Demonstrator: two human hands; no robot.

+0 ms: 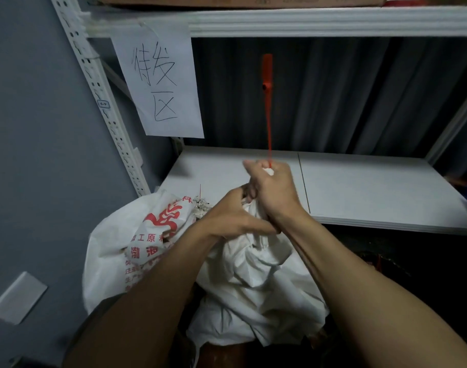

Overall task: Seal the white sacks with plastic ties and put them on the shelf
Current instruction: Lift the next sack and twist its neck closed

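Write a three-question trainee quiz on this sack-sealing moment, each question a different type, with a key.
1. True or false: the red plastic tie is already looped shut around the neck of the plain white sack.
2. Multiple choice: where does the second sack, the one with red print, lie? A) on the shelf board B) left of the held sack, below the shelf board C) on the top shelf
3. Fill in: the tie stands up from the ___ hand, while the other hand grips the neck lower down.

Key: 1 false; 2 B; 3 right
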